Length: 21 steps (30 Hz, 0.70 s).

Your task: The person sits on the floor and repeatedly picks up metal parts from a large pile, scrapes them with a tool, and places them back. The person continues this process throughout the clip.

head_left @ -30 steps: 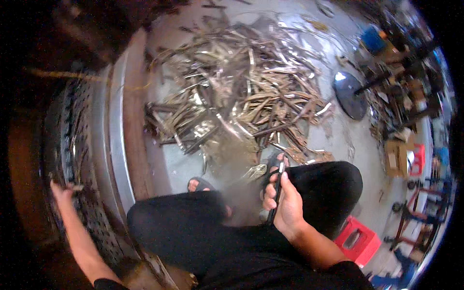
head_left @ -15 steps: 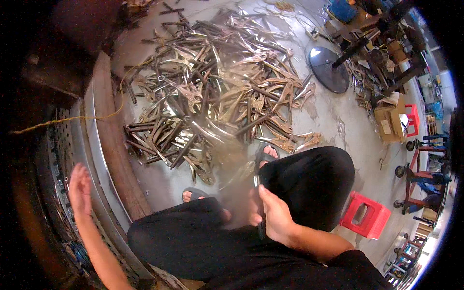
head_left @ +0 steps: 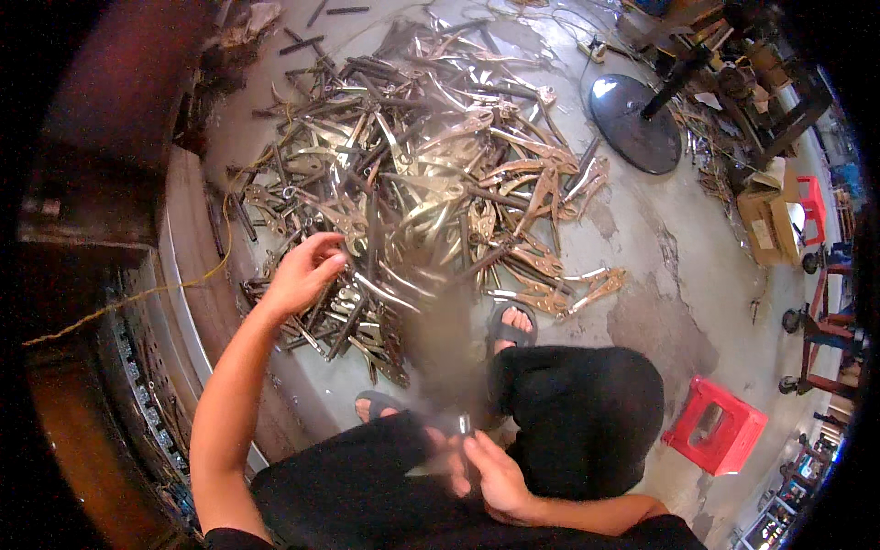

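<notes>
A large heap of locking pliers (head_left: pixel 426 192), metal with many dark handles, lies on the floor before me. At the heap's near left side is my left hand (head_left: pixel 307 275), fingers bent and thumb apart from them. Nothing shows in its grasp; a pair of pliers (head_left: pixel 346 223) lies just beyond the fingertips. Close to my lap, my right hand (head_left: pixel 490 472) is closed around a dark-handled tool with a bright metal end (head_left: pixel 465 425). A smeared patch in the picture hides most of this tool, so its kind is unclear.
My sandalled feet (head_left: pixel 513 323) stand at the heap's near edge. A red plastic stool (head_left: pixel 715 425) is on the right, a round black base (head_left: pixel 634 124) at the far right. A cardboard box (head_left: pixel 768 225) stands beyond. Along the left run a metal-edged bench (head_left: pixel 188 275) and yellow cord (head_left: pixel 137 295).
My left hand has moved from the far left, over the bench, rightward and forward to the heap. My right hand has shifted lower in the picture with its tool, as the view tilted.
</notes>
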Tool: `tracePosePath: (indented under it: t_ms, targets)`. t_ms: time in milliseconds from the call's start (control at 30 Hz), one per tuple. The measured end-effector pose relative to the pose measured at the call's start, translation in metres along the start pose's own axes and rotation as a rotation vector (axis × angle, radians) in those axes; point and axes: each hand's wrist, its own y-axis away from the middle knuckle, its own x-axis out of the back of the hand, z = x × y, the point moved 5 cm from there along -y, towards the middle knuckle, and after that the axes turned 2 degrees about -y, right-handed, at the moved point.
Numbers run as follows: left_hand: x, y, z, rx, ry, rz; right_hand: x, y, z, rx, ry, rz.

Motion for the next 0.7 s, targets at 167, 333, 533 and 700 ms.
tracePosePath:
  t_ms: [167, 333, 533, 700]
  targets:
    - [-0.050, -0.121, 0.020, -0.176, -0.397, 0.064, 0.002, -0.001, -0.034, 0.000, 0.017, 0.057]
    - [-0.092, -0.234, 0.041, -0.372, -0.628, 0.141, 0.021, -0.019, -0.033, 0.199, -0.240, 0.142]
    - [-0.130, -0.305, 0.038, -0.374, -0.893, 0.338, 0.023, -0.017, -0.048, 0.070, -0.045, 0.284]
    - [-0.173, -0.265, 0.050, -0.437, -0.660, 0.399, 0.004, -0.011, -0.077, 0.051, -0.010, 0.311]
